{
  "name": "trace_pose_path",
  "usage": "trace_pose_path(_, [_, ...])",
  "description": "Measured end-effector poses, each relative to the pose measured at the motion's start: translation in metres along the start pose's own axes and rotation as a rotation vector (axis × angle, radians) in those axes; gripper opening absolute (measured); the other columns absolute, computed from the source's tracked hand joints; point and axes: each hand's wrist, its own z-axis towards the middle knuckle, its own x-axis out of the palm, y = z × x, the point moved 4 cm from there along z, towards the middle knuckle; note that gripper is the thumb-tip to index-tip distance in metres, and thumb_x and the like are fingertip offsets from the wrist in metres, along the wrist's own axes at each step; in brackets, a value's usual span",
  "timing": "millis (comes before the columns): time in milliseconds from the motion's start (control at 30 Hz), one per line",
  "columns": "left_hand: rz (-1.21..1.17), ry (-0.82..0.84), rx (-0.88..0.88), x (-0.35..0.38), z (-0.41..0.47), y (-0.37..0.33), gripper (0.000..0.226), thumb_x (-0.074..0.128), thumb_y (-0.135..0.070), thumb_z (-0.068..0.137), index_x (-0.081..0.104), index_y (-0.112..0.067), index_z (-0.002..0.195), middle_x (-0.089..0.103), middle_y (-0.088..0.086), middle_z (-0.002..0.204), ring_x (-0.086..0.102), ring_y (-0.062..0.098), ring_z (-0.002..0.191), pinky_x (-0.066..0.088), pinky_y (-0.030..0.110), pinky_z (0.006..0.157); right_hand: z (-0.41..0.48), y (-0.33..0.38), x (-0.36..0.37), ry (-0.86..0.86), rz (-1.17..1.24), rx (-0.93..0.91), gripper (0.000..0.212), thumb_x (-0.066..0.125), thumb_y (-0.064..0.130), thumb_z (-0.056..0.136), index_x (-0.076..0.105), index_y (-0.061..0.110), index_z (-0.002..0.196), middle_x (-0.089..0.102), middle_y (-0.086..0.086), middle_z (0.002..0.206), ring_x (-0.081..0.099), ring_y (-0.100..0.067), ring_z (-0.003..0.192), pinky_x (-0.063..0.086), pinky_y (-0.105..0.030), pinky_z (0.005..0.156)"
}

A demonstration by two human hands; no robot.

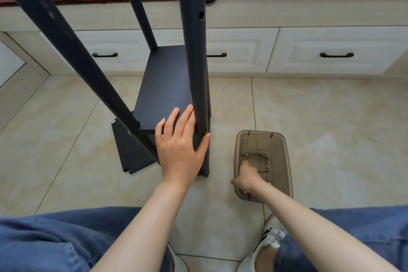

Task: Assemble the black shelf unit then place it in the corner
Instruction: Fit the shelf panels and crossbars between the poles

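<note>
**Fastening stage, head view.** My left hand (pixel 178 146) lies flat with straight fingers on the near edge of the matt black rectangular shelf board (pixel 167 86). Its thumb is set against the round black metal post (pixel 194 51). I judge this keeps the board level at the post's hole while a fastener is fetched.

My right hand (pixel 247 178) reaches into the translucent brown plastic tray (pixel 284 157), placed just beside the post so that the small silver screws (pixel 262 170) stay close. Its fingertips are hidden, so I cannot tell whether they pinch one.

The part-built shelf unit stands on the beige tiled floor (pixel 331 117) before the white drawer fronts (pixel 331 51), not yet in a corner. A spare black panel (pixel 132 154) lies flat beneath it, probably awaiting fitting.
</note>
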Motion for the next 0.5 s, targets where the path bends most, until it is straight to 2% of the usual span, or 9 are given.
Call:
trace_pose_path(167, [-0.024,-0.035,0.005,0.002,0.000,0.000,0.049,0.058,-0.044,0.094,0.068,-0.010,0.128,0.063,0.003,0.140,0.048,0.028,0.139,0.025,0.045,0.117,-0.002,0.006,0.017,0.085,0.038,-0.095,0.070,0.078,0.030,0.081,0.041,0.006,0.136,0.056,-0.014,0.130,0.056,-0.031,0.117,0.049,-0.033,0.090])
trace_pose_path(300, [-0.026,-0.043,0.002,0.003,0.000,0.000,0.050,0.056,-0.046,0.094,0.069,-0.010,0.127,0.063,0.003,0.139,0.048,0.027,0.139,0.024,0.043,0.117,-0.002,0.012,0.027,0.089,0.066,-0.155,0.070,0.076,0.035,0.083,0.041,0.008,0.137,0.058,-0.013,0.129,0.058,-0.030,0.117,0.050,-0.034,0.094])
trace_pose_path(367, [-0.029,-0.045,0.002,0.003,0.000,0.000,0.049,0.057,-0.045,0.094,0.069,-0.010,0.127,0.063,0.004,0.139,0.047,0.027,0.138,0.023,0.043,0.117,0.001,0.014,0.028,0.128,0.135,-0.150,0.060,0.069,0.040,0.090,0.046,0.006,0.134,0.062,-0.014,0.125,0.062,-0.030,0.113,0.051,-0.033,0.090])
trace_pose_path(433, [-0.032,-0.049,0.006,0.003,-0.001,0.000,0.048,0.059,-0.044,0.093,0.069,-0.011,0.127,0.063,0.003,0.139,0.047,0.027,0.138,0.023,0.043,0.117,0.004,0.011,0.026,0.164,0.223,-0.113,0.047,0.054,0.043,0.099,0.057,0.002,0.122,0.068,-0.016,0.115,0.067,-0.030,0.102,0.055,-0.039,0.089])
trace_pose_path(500, [-0.036,-0.053,0.002,0.004,0.000,0.001,0.047,0.061,-0.043,0.093,0.069,-0.011,0.126,0.063,0.003,0.139,0.047,0.026,0.139,0.024,0.044,0.117,0.008,0.002,0.019,0.120,0.169,-0.073,0.042,0.046,0.038,0.103,0.064,0.001,0.112,0.070,-0.017,0.111,0.067,-0.031,0.101,0.052,-0.037,0.087])
